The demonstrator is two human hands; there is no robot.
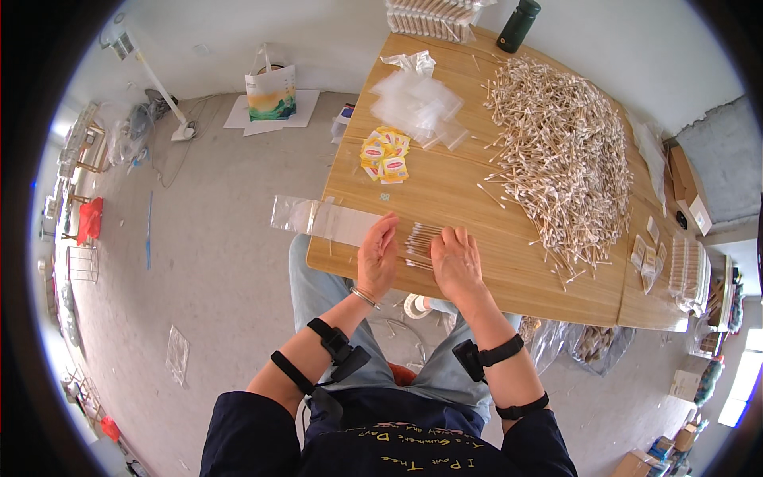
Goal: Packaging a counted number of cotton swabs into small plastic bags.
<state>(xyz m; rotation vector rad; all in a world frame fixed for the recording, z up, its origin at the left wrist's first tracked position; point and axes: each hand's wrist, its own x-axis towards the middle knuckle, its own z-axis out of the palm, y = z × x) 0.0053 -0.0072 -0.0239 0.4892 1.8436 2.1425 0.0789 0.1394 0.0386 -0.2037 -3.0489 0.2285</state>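
Several cotton swabs (pixel 418 243) lie side by side in a row near the table's front edge, between my hands. My right hand (pixel 457 261) rests over their right ends, its fingers bent down and closed on them. On the other side my left hand (pixel 377 256) stands on its edge, fingers stretched, facing the swabs' left tips with nothing visible in it. Beside it lies a flat white strip (pixel 350 226), partly behind the fingers. A clear plastic bag (pixel 296 215) joins its left end and hangs past the table edge.
A big heap of loose cotton swabs (pixel 560 151) covers the right of the wooden table (pixel 445 179). Yellow packets (pixel 386 155), clear bags (pixel 417 103) and a dark green bottle (pixel 518 26) stand or lie farther back. Packed swabs (pixel 688 270) sit at the right edge.
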